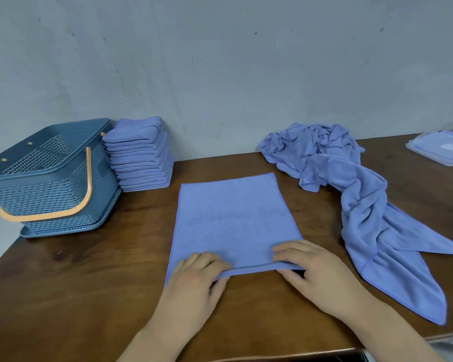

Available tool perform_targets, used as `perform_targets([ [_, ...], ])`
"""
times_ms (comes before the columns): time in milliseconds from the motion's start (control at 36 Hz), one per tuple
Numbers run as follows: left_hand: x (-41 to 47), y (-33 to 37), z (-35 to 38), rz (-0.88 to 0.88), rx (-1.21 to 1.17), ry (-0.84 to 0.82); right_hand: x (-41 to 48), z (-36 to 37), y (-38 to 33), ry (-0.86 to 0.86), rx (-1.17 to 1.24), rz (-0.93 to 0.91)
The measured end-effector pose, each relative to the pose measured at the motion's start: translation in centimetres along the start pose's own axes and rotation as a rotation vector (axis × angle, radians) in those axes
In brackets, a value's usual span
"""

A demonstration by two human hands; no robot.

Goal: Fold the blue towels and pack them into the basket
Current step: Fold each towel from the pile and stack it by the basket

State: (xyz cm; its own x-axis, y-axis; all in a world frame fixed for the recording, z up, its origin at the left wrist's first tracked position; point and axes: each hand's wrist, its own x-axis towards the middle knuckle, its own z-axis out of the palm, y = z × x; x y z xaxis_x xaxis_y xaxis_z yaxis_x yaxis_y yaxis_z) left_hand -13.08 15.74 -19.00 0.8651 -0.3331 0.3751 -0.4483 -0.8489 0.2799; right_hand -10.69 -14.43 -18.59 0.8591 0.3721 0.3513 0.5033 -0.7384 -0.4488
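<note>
A blue towel (233, 218) lies flat on the brown table, folded double. My left hand (196, 278) pinches its near left corner, fingers on top and thumb under the edge. My right hand (314, 267) pinches the near right corner the same way. A tall stack of folded blue towels (139, 155) stands at the back left against the wall. Beside it sits the blue perforated basket (47, 184) with an orange handle, holding no towels that I can see. A heap of unfolded blue towels (351, 184) trails along the right side.
A clear plastic lid or container (439, 147) lies at the far right of the table (89, 283). A grey wall closes off the back. The table's near edge runs along the bottom right.
</note>
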Motion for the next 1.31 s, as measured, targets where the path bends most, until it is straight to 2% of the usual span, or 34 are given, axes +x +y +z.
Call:
perform_targets([
  [250,-3.7,-6.0,-3.8,-0.193,-0.124,-0.018,-0.8,-1.4,1.2,0.033,0.301,0.206],
  [556,-4.0,-5.6,-4.8,-0.385,-0.414,0.053,-0.6,-2.5,0.9,0.108,0.602,0.326],
  [694,-2.5,-5.9,-4.9,-0.391,-0.548,0.083,1.2,-3.0,0.4,0.176,0.611,0.333],
  [861,3.0,-7.5,-5.7,-0.364,-0.691,0.213,6.6,-4.2,0.4,0.283,0.628,0.335],
  [944,7.2,-9.1,-5.7,-0.420,-0.830,0.228,10.1,-4.3,1.6,0.331,0.641,0.335],
  [1083,14.3,-11.1,-4.9,-0.549,-0.972,0.182,16.2,-2.9,4.5,0.356,0.642,0.437],
  [1194,16.8,-13.0,-1.8,-0.732,-0.863,0.119,18.6,0.0,6.9,0.253,0.541,0.533],
  [1250,16.5,-13.7,-0.5,-0.759,-0.731,0.100,17.9,1.2,7.7,0.220,0.481,0.575],
  [1306,15.8,-14.1,0.0,-0.736,-0.699,0.109,17.1,1.6,8.7,0.213,0.435,0.555],
])
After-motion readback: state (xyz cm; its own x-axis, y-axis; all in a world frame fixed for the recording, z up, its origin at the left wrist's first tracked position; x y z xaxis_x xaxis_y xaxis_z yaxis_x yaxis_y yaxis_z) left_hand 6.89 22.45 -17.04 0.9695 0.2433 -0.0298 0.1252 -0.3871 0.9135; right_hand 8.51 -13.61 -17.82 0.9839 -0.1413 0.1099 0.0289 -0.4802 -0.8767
